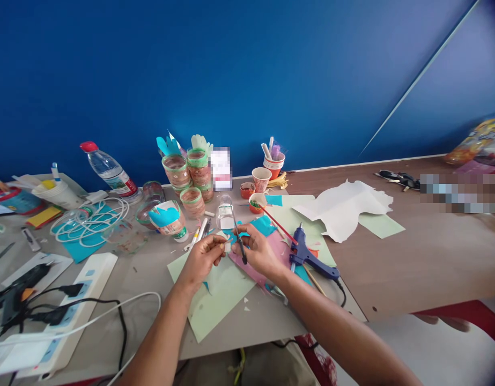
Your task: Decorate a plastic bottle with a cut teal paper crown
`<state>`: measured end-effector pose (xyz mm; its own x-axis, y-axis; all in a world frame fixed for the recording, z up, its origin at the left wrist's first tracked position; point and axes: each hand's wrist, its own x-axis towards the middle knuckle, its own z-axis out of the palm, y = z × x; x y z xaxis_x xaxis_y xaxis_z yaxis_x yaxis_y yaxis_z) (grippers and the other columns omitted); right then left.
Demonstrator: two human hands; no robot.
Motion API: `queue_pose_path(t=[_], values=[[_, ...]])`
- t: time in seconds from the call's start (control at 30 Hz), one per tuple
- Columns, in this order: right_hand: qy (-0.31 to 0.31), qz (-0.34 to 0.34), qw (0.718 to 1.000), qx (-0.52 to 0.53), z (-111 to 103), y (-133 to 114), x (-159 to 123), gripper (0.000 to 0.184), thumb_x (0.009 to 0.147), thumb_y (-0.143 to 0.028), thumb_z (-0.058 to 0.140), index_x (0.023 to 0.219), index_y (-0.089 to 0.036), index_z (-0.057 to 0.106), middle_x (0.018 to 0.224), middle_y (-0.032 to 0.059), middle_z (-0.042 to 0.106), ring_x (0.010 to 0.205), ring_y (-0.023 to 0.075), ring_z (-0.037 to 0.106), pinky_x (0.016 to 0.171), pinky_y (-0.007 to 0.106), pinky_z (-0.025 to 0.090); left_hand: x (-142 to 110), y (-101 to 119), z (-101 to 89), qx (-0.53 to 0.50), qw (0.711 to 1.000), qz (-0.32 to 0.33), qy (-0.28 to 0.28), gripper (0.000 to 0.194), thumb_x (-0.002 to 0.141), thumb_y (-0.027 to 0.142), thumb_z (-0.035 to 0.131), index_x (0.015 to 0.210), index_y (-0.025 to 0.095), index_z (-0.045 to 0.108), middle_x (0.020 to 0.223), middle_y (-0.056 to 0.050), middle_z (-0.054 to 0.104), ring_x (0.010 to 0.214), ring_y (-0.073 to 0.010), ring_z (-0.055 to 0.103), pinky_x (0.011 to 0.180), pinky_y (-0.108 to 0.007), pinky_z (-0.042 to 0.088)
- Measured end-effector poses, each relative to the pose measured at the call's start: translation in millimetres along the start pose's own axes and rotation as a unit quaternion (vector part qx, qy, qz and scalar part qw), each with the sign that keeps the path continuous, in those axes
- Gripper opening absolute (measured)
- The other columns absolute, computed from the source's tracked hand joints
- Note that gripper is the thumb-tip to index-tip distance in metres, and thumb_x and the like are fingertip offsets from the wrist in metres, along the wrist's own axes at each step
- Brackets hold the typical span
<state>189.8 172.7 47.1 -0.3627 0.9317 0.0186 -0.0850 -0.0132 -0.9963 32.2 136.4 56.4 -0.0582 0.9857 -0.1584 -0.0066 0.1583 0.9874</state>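
My left hand [207,256] is closed, with thumb and fingertips pinching a small pale paper piece [227,247]. My right hand [258,251] is closed around a slim black tool [241,247], which tilts with its thin end pointing away from me; its exact kind cannot be made out. Both hands meet above a light green sheet [219,308]. Pink paper [281,247] and blue paper [263,225] lie under and beside my right hand. Just beyond my fingers is a small clear bottle [225,212] with a white label.
A blue glue gun [311,254] lies right of my right hand. Decorated cups [177,174] stand stacked near the blue wall, by a red-capped bottle [110,171]. A power strip [76,305] with cables is at left; cut white paper [347,206] lies at right.
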Motion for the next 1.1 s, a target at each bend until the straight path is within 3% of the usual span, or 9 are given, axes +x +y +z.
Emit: queue_pose_path(t=[0.23,0.6,0.73,0.9,1.1], values=[[0.066,-0.071,0.994,-0.047,-1,5,2,0.031,0.068,-0.024,0.063,0.098,-0.02,0.054,0.095,0.0033,0.057,0.061,0.0102,0.052,0.051,0.024,0.042,0,-5,0.5,0.03,0.999,-0.008,-0.042,0.024,0.071,0.036,0.067,0.081,0.015,0.061,0.058,0.004,0.051,0.046,-0.0062,0.038,0.048,-0.023,0.028],[0.07,-0.093,0.992,-0.048,-2,6,3,0.028,0.069,-0.019,0.057,0.096,-0.022,0.048,0.089,0.0007,0.051,0.063,0.0103,0.053,0.054,0.024,0.045,-4,1,5.3,-0.02,0.999,-0.013,-0.048,0.031,0.07,0.03,0.067,0.096,0.016,0.056,0.058,0.006,0.051,0.048,-0.0072,0.042,0.047,-0.022,0.027],[0.053,-0.107,0.992,-0.04,-3,8,3,0.029,0.068,-0.02,0.059,0.096,-0.022,0.049,0.095,0.0019,0.051,0.071,0.012,0.056,0.06,0.026,0.048,-6,3,6.1,-0.019,0.998,-0.021,-0.056,0.033,0.069,0.029,0.068,0.096,0.016,0.055,0.057,0.006,0.05,0.048,-0.007,0.041,0.047,-0.022,0.028],[-0.001,-0.073,0.996,-0.041,1,7,0,0.032,0.067,-0.02,0.063,0.098,-0.021,0.053,0.098,0.0019,0.054,0.063,0.0087,0.051,0.052,0.022,0.042,-6,2,5.2,-0.022,0.999,-0.019,-0.044,0.034,0.069,0.03,0.068,0.097,0.016,0.055,0.056,0.006,0.049,0.05,-0.0082,0.045,0.048,-0.022,0.029],[-0.017,-0.087,0.996,0.015,-3,-3,-2,0.029,0.073,-0.041,0.071,0.095,-0.023,0.064,0.1,0.0042,0.055,0.083,0.0159,0.056,0.066,0.026,0.048,-4,4,4.0,-0.03,0.999,-0.014,-0.019,0.028,0.067,0.032,0.069,0.086,0.016,0.057,0.055,0.006,0.049,0.047,-0.0066,0.041,0.048,-0.022,0.027]])
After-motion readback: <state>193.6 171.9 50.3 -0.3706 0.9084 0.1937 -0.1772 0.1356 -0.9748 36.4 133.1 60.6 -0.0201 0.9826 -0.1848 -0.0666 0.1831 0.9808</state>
